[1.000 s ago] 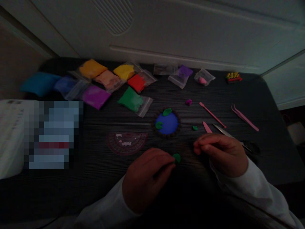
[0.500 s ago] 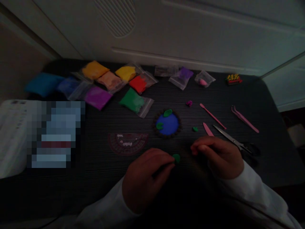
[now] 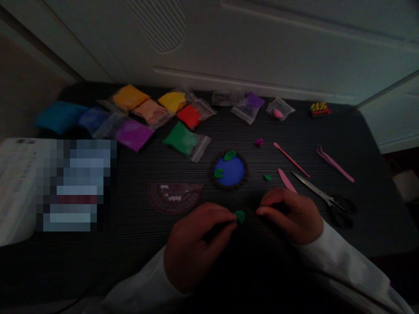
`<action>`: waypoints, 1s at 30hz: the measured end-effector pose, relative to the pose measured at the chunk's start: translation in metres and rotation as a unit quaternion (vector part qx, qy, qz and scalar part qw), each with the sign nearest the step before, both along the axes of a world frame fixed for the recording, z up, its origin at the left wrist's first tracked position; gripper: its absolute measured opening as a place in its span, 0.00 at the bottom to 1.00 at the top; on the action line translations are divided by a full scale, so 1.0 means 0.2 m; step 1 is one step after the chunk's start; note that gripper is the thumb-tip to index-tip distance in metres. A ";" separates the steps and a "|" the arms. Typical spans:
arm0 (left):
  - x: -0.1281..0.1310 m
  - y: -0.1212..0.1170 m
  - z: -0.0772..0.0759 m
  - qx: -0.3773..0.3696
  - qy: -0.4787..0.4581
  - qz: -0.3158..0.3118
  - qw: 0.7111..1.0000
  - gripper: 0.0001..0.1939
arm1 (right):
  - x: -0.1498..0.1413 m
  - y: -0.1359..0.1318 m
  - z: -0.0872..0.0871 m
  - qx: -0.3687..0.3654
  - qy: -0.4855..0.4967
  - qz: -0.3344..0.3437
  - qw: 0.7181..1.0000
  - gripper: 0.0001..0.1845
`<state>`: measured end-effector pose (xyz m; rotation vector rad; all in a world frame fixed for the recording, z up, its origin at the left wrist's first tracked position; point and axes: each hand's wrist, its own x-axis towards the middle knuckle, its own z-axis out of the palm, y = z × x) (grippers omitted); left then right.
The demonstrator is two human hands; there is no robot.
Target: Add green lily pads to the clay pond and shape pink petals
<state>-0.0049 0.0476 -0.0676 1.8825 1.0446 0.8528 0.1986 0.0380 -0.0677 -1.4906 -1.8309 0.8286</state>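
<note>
My left hand [image 3: 196, 244] is closed, its fingertips pinching a small flat green clay leaf [image 3: 240, 216] against the dark table [image 3: 360, 144]. My right hand [image 3: 290, 214] is curled, thumb and forefinger pressed together just right of the leaf; whatever they hold is too dark to make out. Beyond both hands lies a blue clay disc [image 3: 229, 170] with a dark beaded rim and two green leaves on it. A tiny green clay bit [image 3: 267, 177] lies to the disc's right.
Several bags of coloured clay [image 3: 147, 117] line the far left of the table. Scissors [image 3: 324, 196], pink modelling tools [image 3: 290, 159], pink tweezers [image 3: 334, 163] and a purple clay bit [image 3: 259, 142] lie to the right. A pink protractor [image 3: 174, 196] and a white box [image 3: 19, 187] are left.
My right hand has slid left and slightly toward me, closer to the green leaf. My left hand has shifted a little left with the leaf still pinched.
</note>
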 end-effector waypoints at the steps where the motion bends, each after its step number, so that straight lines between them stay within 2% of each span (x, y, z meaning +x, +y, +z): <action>1: 0.00 0.00 0.00 -0.001 0.001 0.002 1.000 0.09 | 0.00 0.00 0.00 0.004 -0.004 -0.005 1.000 0.07; 5: 0.00 0.00 0.01 -0.003 0.001 0.018 1.000 0.08 | 0.00 0.00 -0.02 0.027 -0.030 0.031 0.999 0.04; 9: -0.01 0.00 0.00 -0.012 0.008 0.030 0.999 0.07 | -0.01 0.00 -0.05 0.061 -0.084 0.067 0.992 0.06; 13: -0.02 0.00 -0.01 -0.011 0.015 0.037 0.999 0.07 | -0.04 -0.02 -0.10 0.115 -0.204 0.079 0.969 0.09; 16: -0.02 0.00 -0.01 -0.007 0.019 0.045 0.999 0.07 | -0.05 -0.03 -0.13 0.135 -0.253 0.087 0.954 0.09; 20: -0.03 -0.01 -0.02 -0.011 0.021 0.055 0.998 0.08 | -0.03 -0.05 -0.12 0.136 -0.264 0.105 0.949 0.13; 25: -0.06 -0.01 -0.02 -0.017 0.031 0.060 0.998 0.08 | 0.01 -0.11 -0.10 0.126 -0.263 0.112 0.950 0.22; 30: -0.06 -0.01 -0.03 -0.018 0.024 0.061 0.998 0.09 | 0.03 -0.16 -0.08 0.135 -0.256 0.131 0.948 0.19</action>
